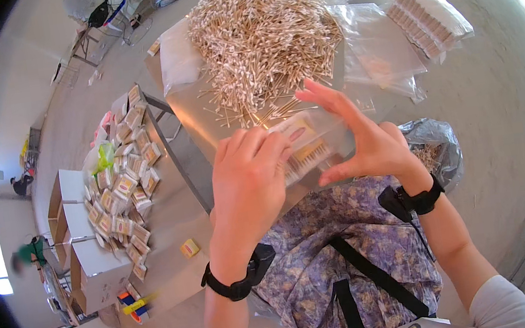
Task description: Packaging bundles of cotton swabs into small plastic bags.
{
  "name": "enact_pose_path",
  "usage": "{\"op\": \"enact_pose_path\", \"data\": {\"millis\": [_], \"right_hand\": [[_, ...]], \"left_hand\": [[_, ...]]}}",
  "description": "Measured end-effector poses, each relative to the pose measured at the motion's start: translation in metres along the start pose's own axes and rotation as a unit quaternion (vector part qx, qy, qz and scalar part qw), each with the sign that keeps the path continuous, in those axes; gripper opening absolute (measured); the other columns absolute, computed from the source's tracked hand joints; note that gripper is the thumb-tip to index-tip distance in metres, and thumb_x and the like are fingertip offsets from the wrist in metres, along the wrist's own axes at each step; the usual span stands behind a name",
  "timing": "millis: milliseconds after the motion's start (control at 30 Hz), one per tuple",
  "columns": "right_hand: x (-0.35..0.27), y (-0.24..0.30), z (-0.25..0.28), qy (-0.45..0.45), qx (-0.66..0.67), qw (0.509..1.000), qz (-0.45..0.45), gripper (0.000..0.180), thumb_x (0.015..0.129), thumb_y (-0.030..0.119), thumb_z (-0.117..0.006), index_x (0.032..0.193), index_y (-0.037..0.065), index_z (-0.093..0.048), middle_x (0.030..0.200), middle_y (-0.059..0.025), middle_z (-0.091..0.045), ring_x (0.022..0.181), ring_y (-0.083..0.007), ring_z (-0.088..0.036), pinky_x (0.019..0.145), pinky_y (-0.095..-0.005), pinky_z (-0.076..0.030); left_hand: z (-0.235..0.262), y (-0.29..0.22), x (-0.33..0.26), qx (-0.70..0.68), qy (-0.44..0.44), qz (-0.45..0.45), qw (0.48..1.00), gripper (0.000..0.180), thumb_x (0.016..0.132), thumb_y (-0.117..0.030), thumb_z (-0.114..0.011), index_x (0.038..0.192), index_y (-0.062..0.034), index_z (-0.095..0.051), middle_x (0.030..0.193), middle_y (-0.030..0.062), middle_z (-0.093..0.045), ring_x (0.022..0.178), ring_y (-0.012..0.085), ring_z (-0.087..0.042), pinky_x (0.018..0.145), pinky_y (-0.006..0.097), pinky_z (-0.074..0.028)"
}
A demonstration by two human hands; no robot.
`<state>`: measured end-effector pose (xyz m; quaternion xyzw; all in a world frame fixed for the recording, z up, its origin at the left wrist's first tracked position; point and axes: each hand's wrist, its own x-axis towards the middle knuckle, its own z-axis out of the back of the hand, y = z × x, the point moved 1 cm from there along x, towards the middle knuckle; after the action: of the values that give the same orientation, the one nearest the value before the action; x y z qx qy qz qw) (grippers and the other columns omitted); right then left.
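My left hand [247, 176] is closed around a clear pack of cotton swabs [307, 148] with a yellow label, held above the near edge of the metal table [193, 113]. The pack is tilted and somewhat blurred. Just right of it, my right hand [368, 137] is open, thumb and fingers spread around the pack's clear end; whether they touch the plastic I cannot tell. Behind both hands, a large heap of loose cotton swabs [265, 31] covers much of the table, some scattered along its near side.
Many filled swab packs [122, 182] lie piled on a lower table at left, beside open cardboard boxes [92, 253]. Clear plastic bags [373, 50] and a wrapped bundle of packs [429, 16] are at right. A grey plastic bag with swabs [438, 141] stands near my right wrist.
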<state>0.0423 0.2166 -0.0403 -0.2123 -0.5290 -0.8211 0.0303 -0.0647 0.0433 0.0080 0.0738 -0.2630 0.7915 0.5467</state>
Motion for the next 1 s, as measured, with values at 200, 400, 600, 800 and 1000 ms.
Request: {"op": "enact_pose_path", "data": {"millis": [200, 400, 600, 800, 1000], "right_hand": [[0.004, -0.004, 0.011, 0.117, -0.05, 0.989, -0.079, 0.087, 0.066, 0.022, -0.084, 0.14, 0.013, -0.041, 0.14, -0.0074, -0.047, 0.132, -0.0284, -0.041, 0.109, -0.0383, -0.035], [0.023, 0.02, 0.001, 0.067, -0.225, 0.967, 0.098, 0.073, 0.063, 0.023, -0.08, 0.129, 0.01, -0.052, 0.133, -0.0132, -0.05, 0.128, -0.033, -0.043, 0.11, -0.0425, -0.032], [0.039, 0.021, -0.015, 0.183, -0.257, 0.943, 0.11, 0.062, 0.059, 0.022, -0.078, 0.115, 0.004, -0.057, 0.112, -0.0107, -0.059, 0.112, -0.0276, -0.055, 0.099, -0.0409, -0.04], [0.037, 0.018, -0.012, 0.137, -0.251, 0.953, 0.098, 0.059, 0.059, 0.022, -0.078, 0.111, 0.005, -0.057, 0.106, -0.0085, -0.06, 0.106, -0.0271, -0.056, 0.093, -0.039, -0.043], [0.029, 0.02, -0.015, 0.111, -0.225, 0.966, 0.059, 0.059, 0.06, 0.02, -0.078, 0.113, 0.006, -0.056, 0.111, -0.0075, -0.058, 0.11, -0.0278, -0.054, 0.096, -0.0394, -0.042]], "left_hand": [[0.004, 0.008, -0.02, -0.083, 0.023, 0.085, 0.993, 0.063, 0.062, -0.022, -0.083, 0.117, -0.0067, -0.055, 0.112, 0.0104, -0.059, 0.106, 0.0302, -0.056, 0.094, 0.04, -0.041], [-0.006, 0.009, -0.034, -0.007, 0.06, 0.162, 0.985, 0.084, 0.053, -0.028, -0.088, 0.124, -0.003, -0.05, 0.121, 0.0147, -0.056, 0.114, 0.0317, -0.052, 0.098, 0.042, -0.04], [-0.01, 0.013, -0.021, 0.001, 0.038, 0.1, 0.994, 0.079, 0.052, -0.019, -0.086, 0.123, -0.0052, -0.052, 0.116, 0.0143, -0.058, 0.107, 0.0347, -0.055, 0.092, 0.042, -0.044], [-0.004, 0.014, -0.017, -0.01, 0.037, 0.085, 0.996, 0.065, 0.055, -0.024, -0.085, 0.112, -0.0051, -0.061, 0.105, 0.009, -0.065, 0.096, 0.0284, -0.062, 0.088, 0.039, -0.046], [-0.005, 0.01, -0.018, -0.076, 0.031, 0.128, 0.988, 0.068, 0.056, -0.018, -0.086, 0.117, -0.0036, -0.059, 0.104, 0.012, -0.063, 0.096, 0.0306, -0.062, 0.083, 0.039, -0.05]]}}
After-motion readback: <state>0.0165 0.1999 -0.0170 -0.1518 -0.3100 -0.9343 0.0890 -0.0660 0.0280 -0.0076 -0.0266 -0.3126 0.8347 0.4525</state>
